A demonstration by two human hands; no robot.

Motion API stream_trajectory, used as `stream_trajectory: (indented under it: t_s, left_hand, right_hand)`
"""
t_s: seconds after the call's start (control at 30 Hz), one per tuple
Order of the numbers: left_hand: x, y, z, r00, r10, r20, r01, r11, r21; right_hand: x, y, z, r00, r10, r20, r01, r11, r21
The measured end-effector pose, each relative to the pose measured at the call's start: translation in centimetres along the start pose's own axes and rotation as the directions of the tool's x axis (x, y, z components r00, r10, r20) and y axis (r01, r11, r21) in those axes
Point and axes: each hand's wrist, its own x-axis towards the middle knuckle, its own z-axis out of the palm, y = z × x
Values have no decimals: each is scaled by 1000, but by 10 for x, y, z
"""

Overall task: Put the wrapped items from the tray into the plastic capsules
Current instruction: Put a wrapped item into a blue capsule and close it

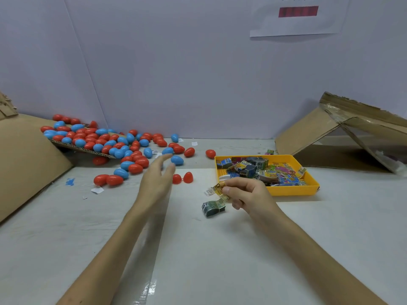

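Observation:
A yellow tray (pixel 293 190) right of centre holds several wrapped items (pixel 259 170). My right hand (pixel 244 194) pinches a small yellow wrapped item (pixel 218 188) just left of the tray. Another wrapped item, grey-green (pixel 213 208), lies on the table below that hand. An opened red capsule (pixel 182 178), its two halves side by side, sits on the table. My left hand (pixel 157 179) hovers open and blurred just left of it, fingers spread toward a blue capsule (pixel 177 160). Many red and blue capsules (pixel 105 142) spill from the left.
A cardboard sheet (pixel 26 164) at the left carries the capsule pile. A torn cardboard box (pixel 343 137) lies on its side at the back right. Paper scraps (pixel 97 190) and a blue scrap (pixel 70 181) dot the white table. A white wall stands behind.

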Motion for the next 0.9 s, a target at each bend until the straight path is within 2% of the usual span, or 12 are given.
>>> stream_trajectory:
  t_s: [0.13,0.23,0.3,0.37,0.43,0.5,0.6,0.67,0.7,0.73,0.8,0.9]
  left_hand:
    - [33,11,5,968,212,133,-237,947,215]
    - [63,9,10,954,219,205,-284,881,379]
    - [77,3,16,943,177,283,-313,765,563]
    - [86,-2,25,938,139,318,-326,667,670]
    - [91,-6,31,944,149,295,-316,673,669]
    - [91,-9,36,958,164,234,-277,732,622]
    - [82,-7,39,978,179,105,-208,859,468]
    - [69,4,37,987,158,2,-156,970,188]
    - [60,11,36,991,131,-13,-131,991,-2]
    - [48,18,33,995,100,11,-96,974,-205]
    - [20,30,28,988,43,148,41,850,-524]
    - [-17,35,24,958,-7,287,215,681,-700]
  right_hand:
    - [1,-1,2,998,48,41,-56,975,217]
    - [0,-5,-2,996,45,74,-67,943,326]
    - [0,-6,-5,996,52,73,-74,941,332]
    - [0,-6,-6,996,74,55,-87,948,305]
    - [1,-5,-6,994,104,29,-108,948,298]
    - [1,-5,-7,992,118,32,-122,943,310]
    - [0,-7,-8,992,108,69,-125,940,317]
    - [-1,-10,-8,990,108,87,-130,943,308]
    - [-2,-11,-8,990,108,89,-130,945,301]
    - [-2,-13,-8,990,106,88,-127,948,290]
    - [-2,-15,-9,993,95,68,-110,958,264]
    - [-2,-18,-11,997,80,23,-83,965,247]
